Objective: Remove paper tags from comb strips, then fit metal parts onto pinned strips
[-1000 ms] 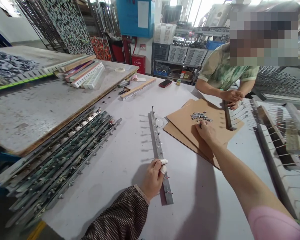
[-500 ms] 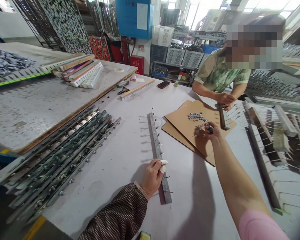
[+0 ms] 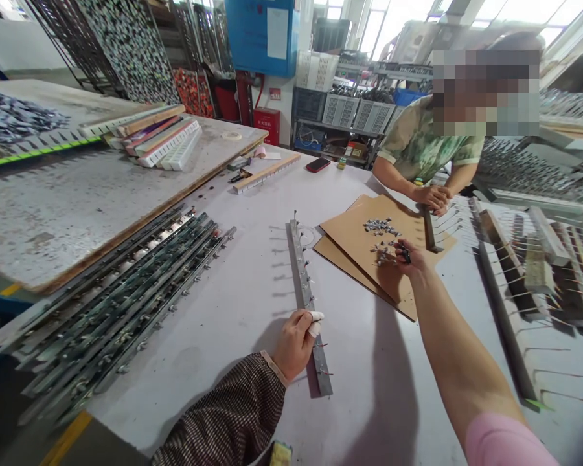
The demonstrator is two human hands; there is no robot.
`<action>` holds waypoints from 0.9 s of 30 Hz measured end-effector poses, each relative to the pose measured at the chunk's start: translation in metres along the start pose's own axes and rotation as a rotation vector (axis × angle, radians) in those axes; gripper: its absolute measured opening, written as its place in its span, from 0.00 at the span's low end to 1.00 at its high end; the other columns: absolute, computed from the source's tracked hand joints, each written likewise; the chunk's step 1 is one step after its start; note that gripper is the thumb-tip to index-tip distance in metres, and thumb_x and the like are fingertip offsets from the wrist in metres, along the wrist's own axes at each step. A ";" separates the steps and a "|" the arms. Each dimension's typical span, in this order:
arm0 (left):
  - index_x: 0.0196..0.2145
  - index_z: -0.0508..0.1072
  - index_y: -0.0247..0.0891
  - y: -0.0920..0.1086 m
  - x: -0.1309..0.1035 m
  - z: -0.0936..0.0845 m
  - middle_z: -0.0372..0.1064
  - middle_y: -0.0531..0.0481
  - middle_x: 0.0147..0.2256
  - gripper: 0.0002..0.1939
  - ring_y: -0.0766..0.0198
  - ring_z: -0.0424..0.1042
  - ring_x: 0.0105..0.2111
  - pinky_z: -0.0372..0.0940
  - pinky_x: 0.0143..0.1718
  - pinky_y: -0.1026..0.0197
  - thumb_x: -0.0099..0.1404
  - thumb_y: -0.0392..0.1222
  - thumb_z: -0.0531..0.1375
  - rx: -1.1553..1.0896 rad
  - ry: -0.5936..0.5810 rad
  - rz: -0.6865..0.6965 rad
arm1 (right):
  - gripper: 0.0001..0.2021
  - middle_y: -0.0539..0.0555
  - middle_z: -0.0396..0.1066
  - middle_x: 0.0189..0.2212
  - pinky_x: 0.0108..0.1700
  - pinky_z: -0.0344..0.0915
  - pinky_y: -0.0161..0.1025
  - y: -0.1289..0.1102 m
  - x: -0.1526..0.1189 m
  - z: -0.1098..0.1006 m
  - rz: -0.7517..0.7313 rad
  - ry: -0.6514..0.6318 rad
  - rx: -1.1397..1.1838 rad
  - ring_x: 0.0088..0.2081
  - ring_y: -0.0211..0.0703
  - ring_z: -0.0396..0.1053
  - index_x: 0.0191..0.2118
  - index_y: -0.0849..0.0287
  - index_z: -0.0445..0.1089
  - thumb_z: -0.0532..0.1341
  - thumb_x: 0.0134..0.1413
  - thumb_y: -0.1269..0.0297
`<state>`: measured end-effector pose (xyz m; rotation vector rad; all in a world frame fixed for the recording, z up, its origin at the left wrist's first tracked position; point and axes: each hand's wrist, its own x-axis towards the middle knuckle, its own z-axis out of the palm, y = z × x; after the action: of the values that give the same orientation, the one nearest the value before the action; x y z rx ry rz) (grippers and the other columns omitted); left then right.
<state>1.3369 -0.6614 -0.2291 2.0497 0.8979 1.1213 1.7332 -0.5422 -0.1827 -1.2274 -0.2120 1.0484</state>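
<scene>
My left hand (image 3: 292, 348), with white wrapping on a fingertip, is closed on a grey metal bar (image 3: 298, 275) that lies lengthwise in front of me. Short pins stick out along the bar, some carrying small pieces at their tips. Out to the right, my right hand (image 3: 412, 257) is at the near side of the loose small metal pieces (image 3: 383, 252) on a brown board (image 3: 352, 223). Its fingers are curled together, with something dark at the fingertips that is too small to make out. A second heap of small pieces (image 3: 379, 226) lies just behind.
Several pinned bars (image 3: 140, 304) lie side by side at the left. Across the table, a co-worker's hands (image 3: 434, 197) work at a dark bar (image 3: 431, 230). Bars with long wires (image 3: 508, 323) line the right side. A phone (image 3: 317, 165) lies at the back.
My right hand has shifted slightly left at the small pieces, its fingers curling. My left hand stays on the bar. The co-worker's hands have come closer together.
</scene>
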 end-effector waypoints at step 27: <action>0.45 0.75 0.41 0.002 -0.004 0.003 0.76 0.47 0.43 0.10 0.60 0.76 0.46 0.73 0.52 0.55 0.75 0.42 0.54 -0.004 -0.039 -0.062 | 0.20 0.46 0.66 0.26 0.14 0.47 0.24 0.129 -0.229 0.012 0.349 -0.361 -0.031 0.18 0.26 0.54 0.33 0.59 0.71 0.79 0.39 0.57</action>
<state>1.3389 -0.6661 -0.2309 2.0191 0.9328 1.0458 1.5319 -0.7106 -0.1990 -1.1179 -0.2997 1.5761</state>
